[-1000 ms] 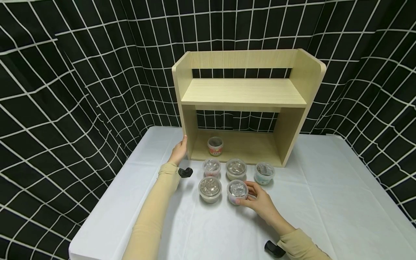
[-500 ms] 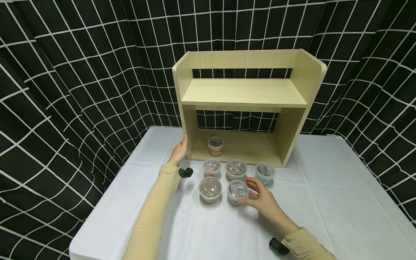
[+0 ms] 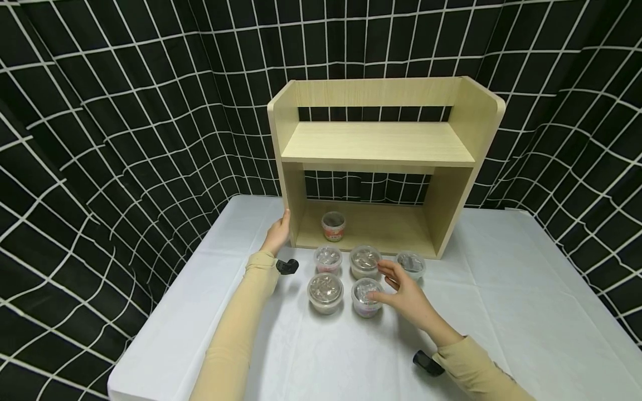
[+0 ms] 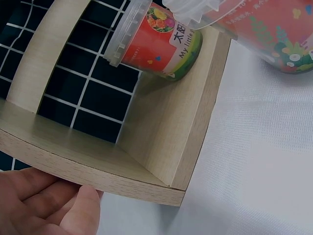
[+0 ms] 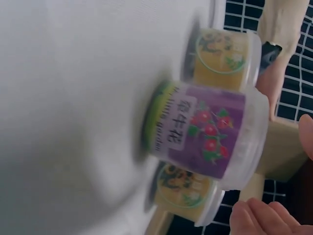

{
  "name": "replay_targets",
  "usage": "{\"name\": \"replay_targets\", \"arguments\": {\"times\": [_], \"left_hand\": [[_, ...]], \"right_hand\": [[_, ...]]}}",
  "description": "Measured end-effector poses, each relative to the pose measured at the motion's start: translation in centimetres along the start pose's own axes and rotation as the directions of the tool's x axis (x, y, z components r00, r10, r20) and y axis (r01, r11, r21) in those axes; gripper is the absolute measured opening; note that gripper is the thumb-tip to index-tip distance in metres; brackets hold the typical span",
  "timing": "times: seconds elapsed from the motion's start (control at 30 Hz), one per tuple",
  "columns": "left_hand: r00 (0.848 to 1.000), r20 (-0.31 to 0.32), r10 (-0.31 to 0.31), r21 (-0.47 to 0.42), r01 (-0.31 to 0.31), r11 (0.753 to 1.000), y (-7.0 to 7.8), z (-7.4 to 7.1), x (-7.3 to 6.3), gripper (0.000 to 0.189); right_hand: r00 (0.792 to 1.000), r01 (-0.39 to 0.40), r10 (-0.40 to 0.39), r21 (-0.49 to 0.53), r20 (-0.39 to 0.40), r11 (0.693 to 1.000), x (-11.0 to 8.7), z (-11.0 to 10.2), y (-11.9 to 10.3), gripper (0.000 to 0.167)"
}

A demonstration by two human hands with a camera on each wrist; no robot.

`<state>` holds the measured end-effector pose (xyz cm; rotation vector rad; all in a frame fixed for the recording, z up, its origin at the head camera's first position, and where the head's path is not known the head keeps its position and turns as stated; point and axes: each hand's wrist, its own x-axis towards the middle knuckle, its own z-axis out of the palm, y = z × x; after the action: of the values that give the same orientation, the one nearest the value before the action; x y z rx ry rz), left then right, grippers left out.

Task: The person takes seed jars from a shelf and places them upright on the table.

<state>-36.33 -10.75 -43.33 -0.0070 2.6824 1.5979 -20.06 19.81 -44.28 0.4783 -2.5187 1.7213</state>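
My left hand (image 3: 276, 235) rests against the outer left side of the wooden shelf (image 3: 377, 142); in the left wrist view its thumb touches the panel's front edge. Parted fingers and thumb of my right hand (image 3: 403, 292) hover just over a purple-labelled plastic tub (image 5: 205, 129) with a clear lid, the front right one of the group. In the right wrist view a gap shows between the fingertips (image 5: 259, 218) and that tub. Two yellow-labelled tubs stand beyond it. A red-labelled tub (image 3: 333, 227) sits on the shelf's lower board at the left.
Before the shelf, on the white table (image 3: 311, 356), stand a pink tub (image 3: 328, 260), two cream tubs, back (image 3: 365, 262) and front left (image 3: 325, 293), and a bluish tub (image 3: 411, 264), partly behind my right hand. Black gridded cloth (image 3: 376, 39) surrounds the table.
My right hand has let go of the purple-labelled tub and lifted up and forward from it. The tub stays in place, and my left hand has not moved.
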Motion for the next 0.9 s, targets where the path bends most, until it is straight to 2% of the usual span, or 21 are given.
{"name": "replay_targets", "arguments": {"times": [0.37, 0.9], "left_hand": [[1.0, -0.002, -0.004, 0.008, 0.005, 1.0, -0.1, -0.1, 0.2, 0.089], [1.0, -0.001, 0.014, 0.005, -0.014, 1.0, -0.3, -0.2, 0.3, 0.085]], "right_hand": [[0.999, 0.047, -0.047, -0.01, -0.003, 0.999, 2.2, -0.4, -2.1, 0.073], [0.999, 0.018, -0.019, 0.014, 0.043, 1.0, 4.5, -0.4, -3.5, 0.073]]}}
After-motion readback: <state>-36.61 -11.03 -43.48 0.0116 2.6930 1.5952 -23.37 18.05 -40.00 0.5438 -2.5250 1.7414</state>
